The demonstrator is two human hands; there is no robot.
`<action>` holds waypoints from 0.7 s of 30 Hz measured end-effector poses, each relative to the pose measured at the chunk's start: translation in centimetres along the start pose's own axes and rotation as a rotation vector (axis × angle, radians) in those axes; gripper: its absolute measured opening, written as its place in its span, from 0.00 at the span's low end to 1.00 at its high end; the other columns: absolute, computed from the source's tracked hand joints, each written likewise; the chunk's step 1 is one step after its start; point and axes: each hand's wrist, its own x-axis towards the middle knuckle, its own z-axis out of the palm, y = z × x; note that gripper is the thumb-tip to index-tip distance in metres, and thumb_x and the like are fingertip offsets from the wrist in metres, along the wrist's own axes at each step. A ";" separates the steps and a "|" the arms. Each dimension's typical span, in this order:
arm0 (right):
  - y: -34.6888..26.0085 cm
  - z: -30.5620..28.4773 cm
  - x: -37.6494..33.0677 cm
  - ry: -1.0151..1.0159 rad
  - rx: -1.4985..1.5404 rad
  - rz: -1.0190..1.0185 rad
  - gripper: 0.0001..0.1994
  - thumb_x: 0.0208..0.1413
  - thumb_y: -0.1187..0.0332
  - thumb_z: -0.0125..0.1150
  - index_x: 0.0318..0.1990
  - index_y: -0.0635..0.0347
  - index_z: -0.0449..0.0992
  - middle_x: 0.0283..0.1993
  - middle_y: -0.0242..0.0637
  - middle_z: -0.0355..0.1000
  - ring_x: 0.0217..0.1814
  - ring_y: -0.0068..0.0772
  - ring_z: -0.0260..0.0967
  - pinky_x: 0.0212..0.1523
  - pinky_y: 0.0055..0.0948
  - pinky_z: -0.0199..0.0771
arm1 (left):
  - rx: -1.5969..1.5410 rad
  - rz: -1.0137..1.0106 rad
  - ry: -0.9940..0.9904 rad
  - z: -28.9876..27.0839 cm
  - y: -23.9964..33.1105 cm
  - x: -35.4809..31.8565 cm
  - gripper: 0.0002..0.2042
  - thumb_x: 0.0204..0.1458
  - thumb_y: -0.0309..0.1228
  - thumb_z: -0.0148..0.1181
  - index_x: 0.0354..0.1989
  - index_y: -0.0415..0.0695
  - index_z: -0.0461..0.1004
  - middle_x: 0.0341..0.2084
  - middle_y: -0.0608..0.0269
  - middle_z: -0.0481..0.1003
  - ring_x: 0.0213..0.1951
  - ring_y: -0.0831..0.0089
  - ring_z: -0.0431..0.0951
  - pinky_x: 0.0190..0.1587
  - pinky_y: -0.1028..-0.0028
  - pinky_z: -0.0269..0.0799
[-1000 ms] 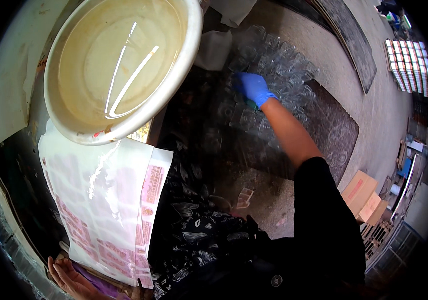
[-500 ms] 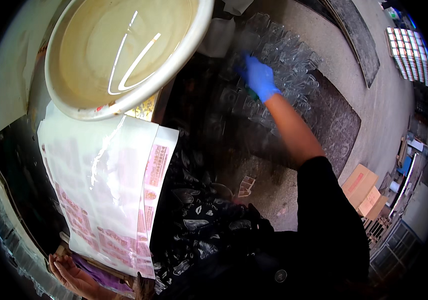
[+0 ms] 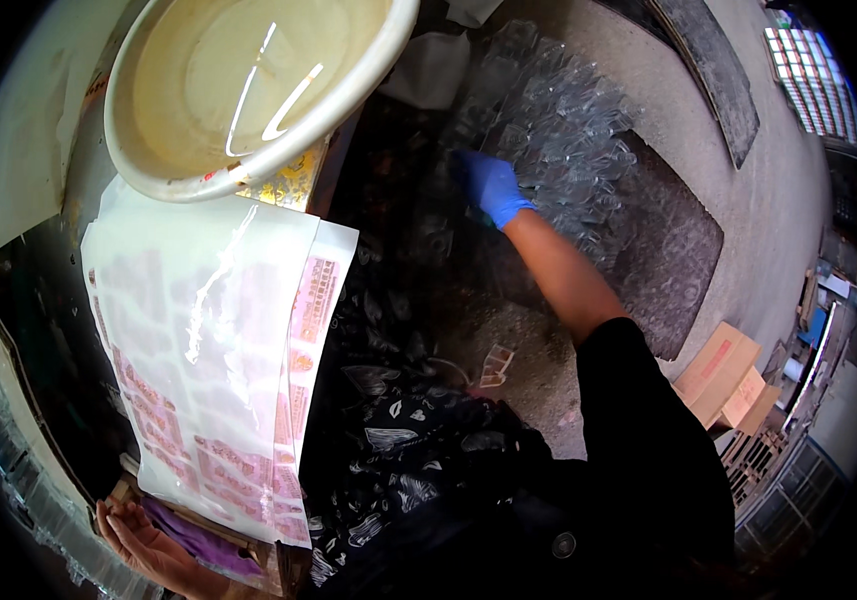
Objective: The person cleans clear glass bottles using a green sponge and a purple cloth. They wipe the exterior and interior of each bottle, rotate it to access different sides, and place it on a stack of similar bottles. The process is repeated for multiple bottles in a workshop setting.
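Note:
My right hand (image 3: 493,188), in a blue glove, is over the near left side of a group of clear glass bottles (image 3: 558,120) standing low down. Its fingertips sink into shadow, so their grip is hidden. A sliver of green shows at the palm; I cannot make out what it is. My left hand (image 3: 143,545), bare, rests at the lower left with loosely bent, parted fingers and nothing seen in them. Beside it is a purple cloth (image 3: 198,540). White sheets with pink-red printing (image 3: 218,360) lie in front of it, glossy on top.
A cream basin (image 3: 238,185) of water stands beyond the sheets. The bottles stand on a dark board (image 3: 668,250) on the concrete floor. Small printed pieces (image 3: 495,366) lie on the floor. Cardboard boxes (image 3: 718,370) sit at the right; more glassware (image 3: 23,465) lines the far left.
My right hand has moved left and slightly nearer, toward the shadowed edge of the bottles. My left hand stays in place. The view has shifted slightly.

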 end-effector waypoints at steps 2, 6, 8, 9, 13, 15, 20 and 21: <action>-0.4 0.5 -0.2 0.013 0.034 0.070 0.16 0.57 0.59 0.52 0.51 0.49 0.73 0.42 0.47 0.75 0.41 0.51 0.74 0.39 0.46 0.73 | 0.071 0.008 -0.001 1.2 1.0 -0.9 0.17 0.63 0.33 0.48 0.59 0.42 0.66 0.39 0.65 0.73 0.44 0.77 0.72 0.51 0.79 0.68; -4.9 -4.1 -3.5 0.049 0.087 0.165 0.20 0.56 0.56 0.56 0.53 0.54 0.70 0.42 0.50 0.75 0.40 0.56 0.73 0.41 0.46 0.73 | 0.029 0.014 0.025 1.0 0.3 -1.0 0.16 0.64 0.32 0.47 0.57 0.38 0.66 0.41 0.63 0.73 0.41 0.79 0.74 0.48 0.82 0.69; -5.3 -3.4 -5.9 -0.162 -0.002 0.091 0.28 0.53 0.53 0.60 0.60 0.52 0.66 0.45 0.48 0.74 0.39 0.52 0.75 0.41 0.45 0.74 | 0.024 0.027 0.096 2.4 0.8 -1.6 0.16 0.65 0.31 0.46 0.57 0.37 0.66 0.41 0.62 0.73 0.41 0.79 0.74 0.48 0.82 0.70; -6.3 -3.8 -7.4 -0.202 0.035 0.007 0.27 0.52 0.52 0.61 0.58 0.52 0.67 0.43 0.48 0.75 0.38 0.51 0.75 0.39 0.45 0.74 | 0.023 0.046 0.054 2.0 0.6 -1.7 0.16 0.64 0.31 0.47 0.57 0.37 0.66 0.41 0.62 0.73 0.41 0.79 0.74 0.48 0.82 0.70; -7.3 0.0 -11.8 -0.113 0.184 -0.098 0.21 0.52 0.54 0.59 0.51 0.52 0.72 0.39 0.46 0.76 0.35 0.50 0.75 0.33 0.46 0.74 | -0.005 0.057 -0.023 1.6 0.9 -1.5 0.16 0.64 0.31 0.47 0.57 0.37 0.66 0.40 0.61 0.74 0.41 0.78 0.74 0.48 0.81 0.71; -6.9 2.2 -11.5 -0.088 0.144 -0.037 0.17 0.52 0.57 0.58 0.48 0.54 0.74 0.37 0.46 0.76 0.35 0.50 0.75 0.34 0.45 0.74 | -0.042 0.045 -0.007 1.8 1.2 -1.7 0.15 0.64 0.30 0.48 0.56 0.37 0.67 0.40 0.61 0.74 0.41 0.77 0.74 0.48 0.81 0.71; -6.8 2.2 -9.7 -0.157 -0.005 -0.002 0.11 0.54 0.61 0.55 0.41 0.53 0.75 0.36 0.43 0.76 0.34 0.48 0.76 0.33 0.44 0.74 | -0.104 0.046 -0.059 0.0 1.5 -2.8 0.15 0.63 0.30 0.49 0.55 0.37 0.67 0.40 0.62 0.75 0.42 0.75 0.75 0.48 0.80 0.72; -6.5 2.2 -9.5 -0.128 -0.022 -0.003 0.10 0.54 0.61 0.54 0.40 0.53 0.75 0.35 0.42 0.76 0.34 0.48 0.76 0.33 0.44 0.74 | -0.105 0.038 -0.059 -0.1 1.7 -3.1 0.15 0.63 0.30 0.49 0.55 0.38 0.67 0.39 0.62 0.75 0.42 0.74 0.75 0.48 0.80 0.72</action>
